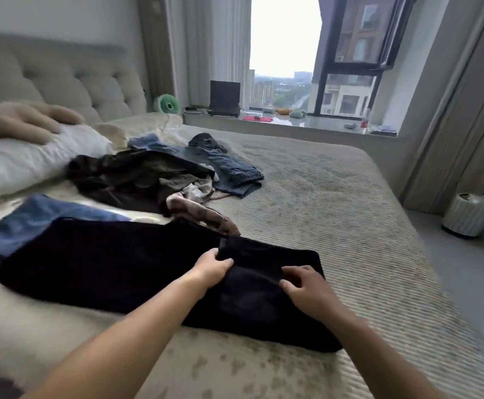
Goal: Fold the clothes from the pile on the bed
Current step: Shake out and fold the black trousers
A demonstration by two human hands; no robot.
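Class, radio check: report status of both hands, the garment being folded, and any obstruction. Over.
Left hand and right hand both gripping black garment. Garment flat on bed, right end partly folded. Unfolded pile behind, pink piece touching garment's far edge.

Both hands (210,272) on black garment (105,263)

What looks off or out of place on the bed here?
Nothing damaged or spilled. The pile is a rumpled heap, as expected. The pink garment trails from it onto the black garment held by both hands, left and right.
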